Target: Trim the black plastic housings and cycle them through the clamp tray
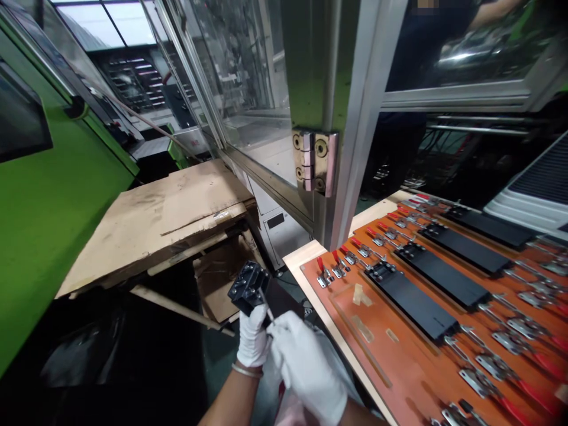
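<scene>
My left hand, in a white glove, grips the lower end of a black boxy part with several recesses on its face. Beside it my right hand, also gloved, is closed on a thin light-coloured tool. The tool's far end meets the black part near its right side. Both hands are close together, left of the orange board. My right hand's fingers wrap round the tool and are partly blurred.
Black plates and red-handled toggle clamps line the orange board. A cardboard-covered table stands at the left. A metal-framed door post rises ahead. A person is behind it at the right.
</scene>
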The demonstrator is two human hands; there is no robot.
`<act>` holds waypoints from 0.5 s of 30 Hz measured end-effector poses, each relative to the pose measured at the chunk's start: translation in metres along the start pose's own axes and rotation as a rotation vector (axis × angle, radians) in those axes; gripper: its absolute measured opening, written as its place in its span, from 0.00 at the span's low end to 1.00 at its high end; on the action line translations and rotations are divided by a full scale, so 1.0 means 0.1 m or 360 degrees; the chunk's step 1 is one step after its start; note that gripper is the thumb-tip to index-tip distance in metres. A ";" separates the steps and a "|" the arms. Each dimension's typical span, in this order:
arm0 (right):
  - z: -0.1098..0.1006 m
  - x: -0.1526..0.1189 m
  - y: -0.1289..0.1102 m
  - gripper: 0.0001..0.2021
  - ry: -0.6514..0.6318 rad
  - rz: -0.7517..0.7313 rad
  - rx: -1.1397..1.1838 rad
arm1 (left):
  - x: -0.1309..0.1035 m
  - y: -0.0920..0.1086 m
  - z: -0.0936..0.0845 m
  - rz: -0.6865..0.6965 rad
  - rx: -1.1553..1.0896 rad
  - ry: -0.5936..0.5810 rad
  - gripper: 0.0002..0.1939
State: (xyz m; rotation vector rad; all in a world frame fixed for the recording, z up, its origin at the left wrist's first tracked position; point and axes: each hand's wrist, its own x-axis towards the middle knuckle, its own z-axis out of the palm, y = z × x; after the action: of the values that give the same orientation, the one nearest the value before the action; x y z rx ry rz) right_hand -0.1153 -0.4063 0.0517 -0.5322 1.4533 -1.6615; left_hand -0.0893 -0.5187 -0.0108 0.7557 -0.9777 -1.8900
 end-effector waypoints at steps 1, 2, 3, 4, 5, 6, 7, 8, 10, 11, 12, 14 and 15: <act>-0.05 0.01 -0.01 0.11 0.0095 -0.0011 -0.0151 | -0.01 -0.01 0.00 -0.0017 -0.0051 -0.0038 0.28; -0.10 0.03 -0.02 0.10 0.0165 -0.0045 -0.0336 | -0.02 -0.01 0.01 -0.0045 -0.0109 -0.0073 0.28; -0.15 0.05 -0.02 0.10 0.0209 -0.0104 -0.0534 | -0.04 -0.01 0.02 -0.0073 -0.0163 -0.0092 0.28; -0.20 0.09 -0.02 0.11 0.0232 -0.0176 -0.0723 | -0.06 0.00 0.03 -0.0108 -0.0206 -0.0102 0.27; -0.25 0.12 0.00 0.12 0.0247 -0.0246 -0.0898 | -0.08 0.00 0.04 -0.0150 -0.0234 -0.0104 0.25; -0.29 0.16 0.01 0.13 0.0270 -0.0298 -0.1042 | -0.09 0.01 0.04 -0.0190 -0.0253 -0.0101 0.23; -0.32 0.19 0.02 0.13 0.0309 -0.0319 -0.1136 | -0.11 0.03 0.04 -0.0230 -0.0268 -0.0097 0.21; -0.34 0.22 0.03 0.14 0.0366 -0.0309 -0.1180 | -0.12 0.04 0.03 -0.0273 -0.0278 -0.0096 0.20; -0.37 0.23 0.03 0.14 0.0491 -0.0249 -0.1179 | -0.13 0.06 0.02 -0.0359 -0.0303 -0.0090 0.19; -0.36 0.21 0.03 0.14 0.0514 -0.0235 -0.1179 | -0.13 0.07 0.01 -0.0392 -0.0316 -0.0083 0.18; -0.35 0.19 0.02 0.15 0.0492 -0.0244 -0.1193 | -0.12 0.09 0.02 -0.0412 -0.0330 -0.0076 0.17; -0.33 0.15 0.01 0.15 0.0361 -0.0312 -0.1256 | -0.12 0.11 0.02 -0.0423 -0.0362 -0.0074 0.15; -0.32 0.14 0.01 0.14 0.0310 -0.0331 -0.1273 | -0.12 0.12 0.03 -0.0423 -0.0372 -0.0081 0.15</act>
State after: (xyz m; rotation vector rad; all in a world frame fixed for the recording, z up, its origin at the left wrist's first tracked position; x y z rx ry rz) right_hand -0.1477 -0.3986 0.0404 -0.9975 2.2734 -1.2490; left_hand -0.0810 -0.5110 0.0029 0.7283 -0.6957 -2.2173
